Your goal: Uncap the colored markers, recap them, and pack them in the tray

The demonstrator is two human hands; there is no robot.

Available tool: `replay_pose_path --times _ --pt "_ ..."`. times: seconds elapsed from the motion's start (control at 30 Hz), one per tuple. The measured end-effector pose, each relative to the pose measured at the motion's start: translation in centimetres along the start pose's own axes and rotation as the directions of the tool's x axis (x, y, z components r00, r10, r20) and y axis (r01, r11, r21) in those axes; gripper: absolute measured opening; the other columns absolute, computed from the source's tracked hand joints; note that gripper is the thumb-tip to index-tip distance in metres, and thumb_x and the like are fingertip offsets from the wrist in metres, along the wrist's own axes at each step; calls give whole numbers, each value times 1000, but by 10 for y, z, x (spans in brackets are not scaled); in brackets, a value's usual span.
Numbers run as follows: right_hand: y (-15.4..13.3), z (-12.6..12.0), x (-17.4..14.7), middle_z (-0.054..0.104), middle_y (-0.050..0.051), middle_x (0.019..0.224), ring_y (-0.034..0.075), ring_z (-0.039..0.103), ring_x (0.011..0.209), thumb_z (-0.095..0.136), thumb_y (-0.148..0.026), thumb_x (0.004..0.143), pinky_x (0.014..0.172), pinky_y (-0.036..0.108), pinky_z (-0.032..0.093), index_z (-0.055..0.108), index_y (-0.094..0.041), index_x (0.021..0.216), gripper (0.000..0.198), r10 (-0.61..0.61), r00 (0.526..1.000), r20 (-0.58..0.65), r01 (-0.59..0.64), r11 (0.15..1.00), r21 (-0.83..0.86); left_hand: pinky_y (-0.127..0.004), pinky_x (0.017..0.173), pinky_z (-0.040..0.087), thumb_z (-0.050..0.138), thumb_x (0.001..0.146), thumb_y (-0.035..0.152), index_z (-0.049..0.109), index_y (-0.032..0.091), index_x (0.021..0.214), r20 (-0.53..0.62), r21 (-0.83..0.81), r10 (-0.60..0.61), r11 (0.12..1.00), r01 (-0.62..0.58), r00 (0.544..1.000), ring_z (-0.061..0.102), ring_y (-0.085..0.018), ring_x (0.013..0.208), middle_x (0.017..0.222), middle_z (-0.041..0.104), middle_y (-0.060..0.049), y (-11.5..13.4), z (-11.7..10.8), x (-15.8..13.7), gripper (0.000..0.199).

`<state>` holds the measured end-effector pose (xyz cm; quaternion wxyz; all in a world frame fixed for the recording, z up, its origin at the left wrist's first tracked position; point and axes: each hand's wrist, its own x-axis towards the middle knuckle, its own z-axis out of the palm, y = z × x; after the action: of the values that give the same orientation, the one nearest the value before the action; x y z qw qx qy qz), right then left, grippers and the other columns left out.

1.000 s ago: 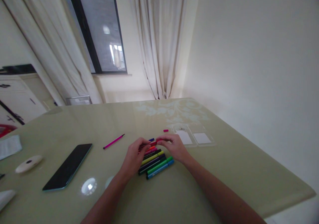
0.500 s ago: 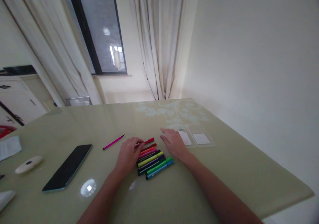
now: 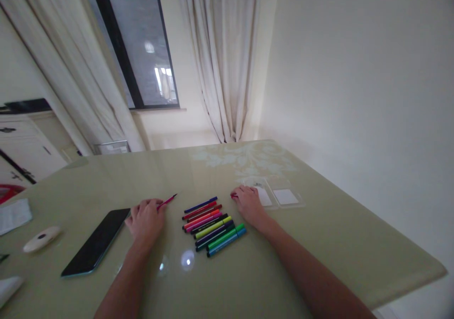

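My left hand (image 3: 146,218) is closed on an uncapped pink marker (image 3: 168,200) lying left of the row, its bare tip pointing up and right. The fingers hide the rest of its barrel. In my right hand (image 3: 248,202) the fingers are curled around a small pinkish-red marker cap (image 3: 233,196), mostly covered. Between the hands lies a slanted row of several capped markers, from a blue marker (image 3: 200,204) at the far end, past a yellow-green marker (image 3: 213,227), to a light blue marker (image 3: 227,242) nearest me.
A clear plastic case (image 3: 286,197) lies opened flat beyond my right hand. Left of my left hand is a black-screened phone (image 3: 95,243), with a white oval object (image 3: 41,239) and some paper (image 3: 14,216) farther left. A wall (image 3: 354,96) borders the table's right side.
My left hand has moved left from the row to the pink marker and closed on it. The blue marker at the row's far end now shows. My right fingers have curled in.
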<state>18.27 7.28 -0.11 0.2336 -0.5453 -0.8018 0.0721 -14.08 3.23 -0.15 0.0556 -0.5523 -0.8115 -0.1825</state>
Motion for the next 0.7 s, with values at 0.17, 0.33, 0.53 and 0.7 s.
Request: replay_pose_path --times 0.17,0.33,0.53,0.7 --pt "-8 -4 -4 71 6 103 19 64 98 54 -19 98 87 31 47 68 -20 105 15 -41 993 -110 89 876 475 -41 90 52 43 99 43 66 21 105 47 -513 295 827 -231 954 69 -26 99 106 75 -9 32 1 -6 33" --pt "-17 -13 -6 72 6 101 19 66 97 59 -25 97 86 31 50 75 -22 105 18 -85 985 -150 161 763 626 -36 87 53 47 97 45 67 23 101 86 -706 484 647 -289 871 70 -23 95 100 76 -5 73 -2 -31 30" --pt "-22 -17 -8 75 4 99 19 68 91 66 -28 93 83 32 52 75 -21 101 14 -70 991 -118 131 733 667 -36 86 53 48 98 43 67 22 101 112 -735 500 623 -267 859 70 -24 93 100 75 -6 79 -4 -39 29" --pt "-25 -20 -10 77 4 94 20 70 90 69 -29 90 84 32 52 78 -21 96 13 -70 993 -92 114 724 680 -36 85 53 50 98 42 68 22 101 100 -756 520 594 -275 849 70 -23 93 99 75 -6 80 -4 -42 27"
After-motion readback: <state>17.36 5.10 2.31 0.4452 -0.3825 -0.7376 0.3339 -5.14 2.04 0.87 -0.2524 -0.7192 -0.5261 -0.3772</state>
